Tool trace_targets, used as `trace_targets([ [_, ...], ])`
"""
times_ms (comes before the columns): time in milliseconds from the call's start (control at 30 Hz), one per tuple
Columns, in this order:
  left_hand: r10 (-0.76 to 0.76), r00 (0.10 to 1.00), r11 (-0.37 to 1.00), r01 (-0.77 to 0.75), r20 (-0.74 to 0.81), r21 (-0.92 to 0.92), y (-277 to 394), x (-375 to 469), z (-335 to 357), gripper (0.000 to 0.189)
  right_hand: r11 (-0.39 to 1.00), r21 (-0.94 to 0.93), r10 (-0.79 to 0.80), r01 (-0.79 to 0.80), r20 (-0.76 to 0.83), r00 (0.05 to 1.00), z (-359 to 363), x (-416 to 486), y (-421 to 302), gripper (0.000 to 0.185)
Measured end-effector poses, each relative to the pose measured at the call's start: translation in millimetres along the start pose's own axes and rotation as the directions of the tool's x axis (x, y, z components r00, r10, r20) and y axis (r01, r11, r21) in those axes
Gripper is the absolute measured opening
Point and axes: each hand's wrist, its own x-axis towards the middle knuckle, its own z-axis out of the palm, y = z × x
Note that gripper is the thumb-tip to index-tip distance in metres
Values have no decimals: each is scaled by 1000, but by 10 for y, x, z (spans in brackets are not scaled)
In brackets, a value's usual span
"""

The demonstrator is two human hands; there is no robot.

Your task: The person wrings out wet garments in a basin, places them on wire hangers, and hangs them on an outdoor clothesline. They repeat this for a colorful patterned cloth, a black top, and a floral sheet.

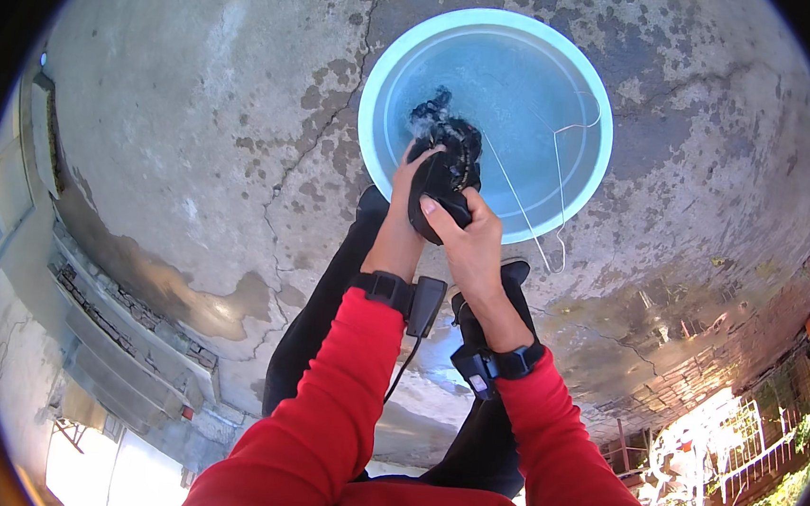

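Over the near-left side of a light-blue plastic basin (pixel 384 59) of water, both hands grip a wet black fabric article (pixel 428 183). It has a rounded, padded near end and a row of small pale dots along one edge; its exact kind cannot be told. My left hand (pixel 407 175) wraps its left side, fingers partly hidden behind it. On its near end my right hand (pixel 474 233) holds on, thumb on top. The article's far end touches the water, which is stirred and bubbly there. A thin wire clothes hanger (pixel 517 189) leans across the basin's right near rim, partly under water.
The basin stands on cracked, partly wet concrete (pixel 232 97). My black-clad legs (pixel 325 318) flank its near side. Both wrists wear strapped devices; a cable (pixel 403 370) hangs from the left one. Concrete steps (pixel 126 345) lie at left, a metal fence (pixel 753 452) at lower right.
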Motion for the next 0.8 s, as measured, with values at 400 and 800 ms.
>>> trace_targets([
  [400, 75, 994, 993, -82, 83, 85, 82, -424, 48, 59, 896, -443, -253, 41, -431, 866, -677, 1267, 476, 26],
  [800, -48, 999, 998, 48, 7, -49, 125, -148, 161, 45, 991, 51, 112, -128, 244, 963, -339, 247, -76, 22],
])
